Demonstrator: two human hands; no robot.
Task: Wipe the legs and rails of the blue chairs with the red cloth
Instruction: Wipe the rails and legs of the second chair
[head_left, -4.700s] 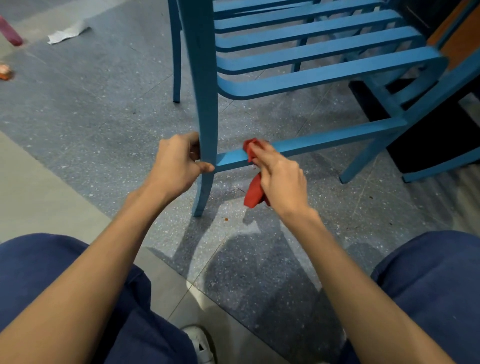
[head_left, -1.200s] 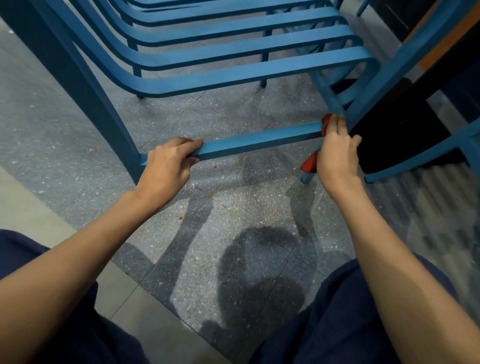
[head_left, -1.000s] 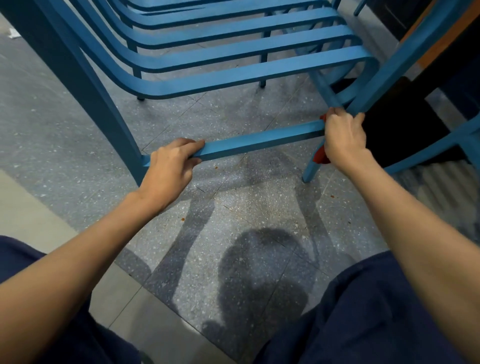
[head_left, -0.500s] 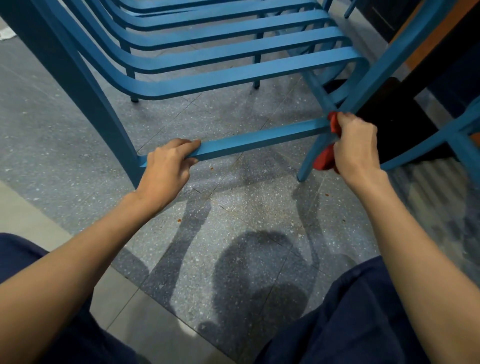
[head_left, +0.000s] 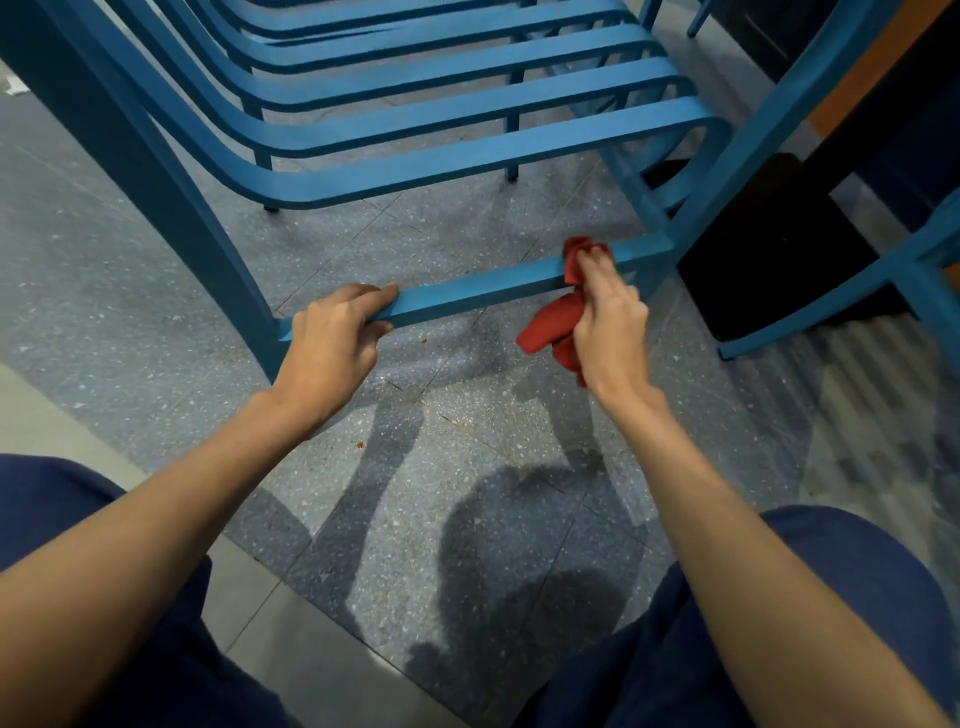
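A blue slatted chair (head_left: 426, 124) stands right in front of me, with a low blue rail (head_left: 483, 288) running between its left leg (head_left: 171, 197) and right leg (head_left: 748, 145). My left hand (head_left: 332, 343) grips the rail near its left end. My right hand (head_left: 608, 322) is closed on the red cloth (head_left: 558, 322), which wraps over the rail a little short of the right leg; a loose end of cloth hangs below the rail.
A second blue chair (head_left: 893, 275) stands at the right edge, beside a black block (head_left: 779, 260) on the floor. The floor is speckled grey tile (head_left: 467, 441) with small crumbs. My knees in dark blue trousers (head_left: 810, 634) frame the bottom.
My right hand has slid the red cloth leftward along the rail, away from the right leg. More of the cloth now hangs free. My left hand keeps its grip near the rail's left end.
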